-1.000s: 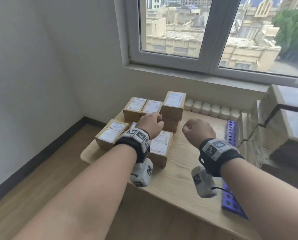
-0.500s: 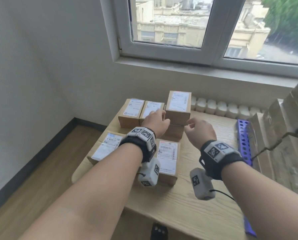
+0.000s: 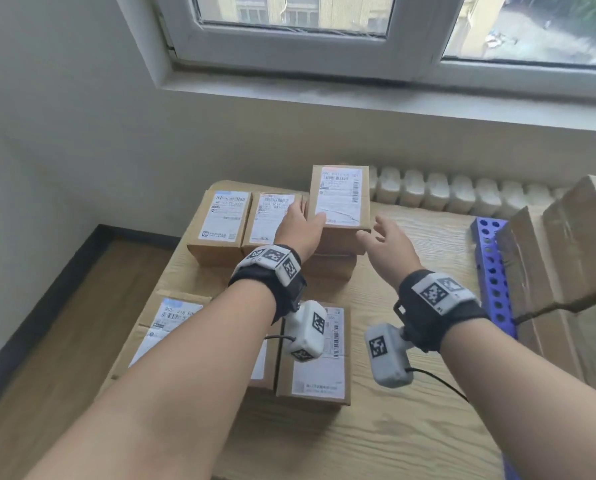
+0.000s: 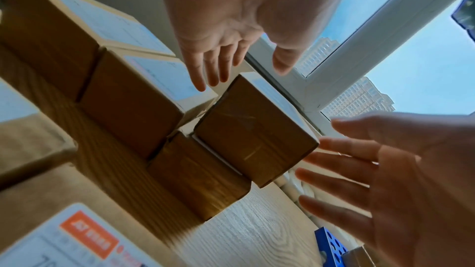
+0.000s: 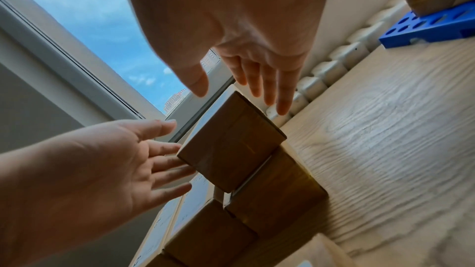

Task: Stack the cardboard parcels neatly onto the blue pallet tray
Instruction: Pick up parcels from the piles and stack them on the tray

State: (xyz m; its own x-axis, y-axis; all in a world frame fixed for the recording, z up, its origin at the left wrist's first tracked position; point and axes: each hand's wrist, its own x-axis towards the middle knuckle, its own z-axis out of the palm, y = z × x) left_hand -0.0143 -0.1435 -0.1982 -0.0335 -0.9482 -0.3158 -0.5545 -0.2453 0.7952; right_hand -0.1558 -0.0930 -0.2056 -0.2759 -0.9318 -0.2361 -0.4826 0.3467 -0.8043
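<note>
Left hand (image 3: 298, 226) spread and released, fingers straight, at the left face of the top parcel (image 3: 339, 199); contact cannot be confirmed. Right hand (image 3: 386, 245) likewise released, fingers splayed, just beside the parcel's right near corner, apart from it in the wrist views. The top parcel sits on a lower parcel (image 3: 331, 268), slightly askew and overhanging it, at the far middle of the bench (image 3: 410, 427). Two parcels (image 3: 248, 221) stand touching to its left; more lie at the near left. The blue tray (image 3: 490, 268) lies along the bench's right side, already carrying large cartons (image 3: 559, 258). Judged step: the reach, grasp not yet made. The next move calls for both palms to press opposite faces, lift straight up clear of the lower parcel, then carry right. Open bench between stack and tray gives room; the left neighbours crowd the left hand. The tray's free surface appears narrow, so placement needs care.
</note>
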